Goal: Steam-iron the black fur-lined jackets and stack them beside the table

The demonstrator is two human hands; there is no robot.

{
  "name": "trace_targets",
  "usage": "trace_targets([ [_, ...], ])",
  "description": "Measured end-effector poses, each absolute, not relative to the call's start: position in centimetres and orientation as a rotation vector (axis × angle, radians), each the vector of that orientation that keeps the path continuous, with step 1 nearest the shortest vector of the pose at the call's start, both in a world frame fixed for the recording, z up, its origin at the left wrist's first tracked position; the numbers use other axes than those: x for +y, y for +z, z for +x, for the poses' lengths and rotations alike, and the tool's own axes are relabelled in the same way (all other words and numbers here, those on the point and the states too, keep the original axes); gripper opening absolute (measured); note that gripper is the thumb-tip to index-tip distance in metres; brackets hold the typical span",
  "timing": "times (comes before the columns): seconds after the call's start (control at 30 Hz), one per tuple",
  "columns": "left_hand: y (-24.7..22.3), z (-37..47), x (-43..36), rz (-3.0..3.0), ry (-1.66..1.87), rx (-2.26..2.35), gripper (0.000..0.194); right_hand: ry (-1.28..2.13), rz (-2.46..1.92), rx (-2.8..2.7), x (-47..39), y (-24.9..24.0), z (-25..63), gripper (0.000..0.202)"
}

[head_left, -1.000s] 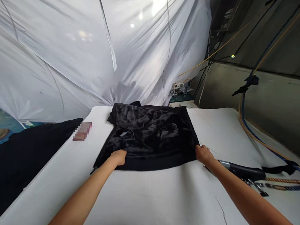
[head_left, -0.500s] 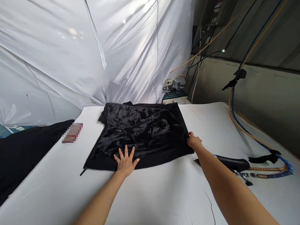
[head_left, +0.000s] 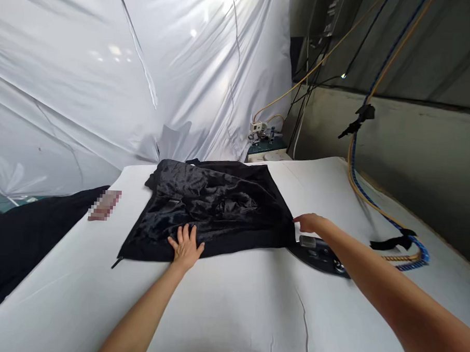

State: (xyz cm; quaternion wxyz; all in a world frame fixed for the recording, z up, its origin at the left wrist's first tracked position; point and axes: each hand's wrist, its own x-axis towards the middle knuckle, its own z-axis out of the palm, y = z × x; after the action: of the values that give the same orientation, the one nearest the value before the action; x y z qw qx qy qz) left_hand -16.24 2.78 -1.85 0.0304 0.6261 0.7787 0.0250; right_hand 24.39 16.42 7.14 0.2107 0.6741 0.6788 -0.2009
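A black garment with a shiny, plush-looking surface lies spread on the white-covered table. A zipper end sticks out at its near left corner. My left hand rests flat on the garment's near edge, fingers spread. At the right edge, my right hand has its fingers closed on the fabric; the fingertips are partly hidden. Just below that hand is a black steam iron, its near end touching or close to the garment's corner. My right forearm covers part of the iron.
Blue and orange hoses hang from above and run down to the iron. Dark cloth hangs over the left edge, beside a blurred reddish item. A white sheet hangs behind the table. A sewing machine stands beyond the back edge.
The view has swung slightly right. The iron has shifted left and turned, now lying against the garment's near right corner, and its hoses have followed. Both hands stay on the garment.
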Motion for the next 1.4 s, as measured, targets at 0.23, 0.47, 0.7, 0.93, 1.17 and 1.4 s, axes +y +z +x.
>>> trace_targets([
  [0.23, 0.0, -1.2, 4.5, 2.590, 0.470, 1.369, 0.035, -0.900, 1.563, 2.018, 12.2, 9.9, 30.5, 0.059],
  [0.47, 0.4, 6.9, 6.7, 2.526, 0.026, 1.449, 0.053, -0.594, 1.888, 2.073, 6.0, 9.2, 32.1, 0.070],
  [0.7, 0.1, 9.7, 5.3, 2.458, -0.137, 1.461, 0.053, -0.713, 2.050, 1.924, 4.9, 8.0, 36.7, 0.065],
  [0.93, -0.1, 7.2, 4.5, 2.448, 0.107, 1.429, 0.049, -0.656, 2.089, 1.980, 4.6, 8.1, 35.5, 0.065],
  [1.17, 0.8, 6.9, 7.5, 2.377, 0.330, 1.462, 0.036, -0.630, 2.134, 1.906, 4.8, 8.6, 34.5, 0.062],
  [1.4, 4.1, 10.2, 15.6, 2.519, 0.198, 1.361, 0.050, -0.555, 2.209, 1.869, 4.6, 8.3, 33.2, 0.064],
])
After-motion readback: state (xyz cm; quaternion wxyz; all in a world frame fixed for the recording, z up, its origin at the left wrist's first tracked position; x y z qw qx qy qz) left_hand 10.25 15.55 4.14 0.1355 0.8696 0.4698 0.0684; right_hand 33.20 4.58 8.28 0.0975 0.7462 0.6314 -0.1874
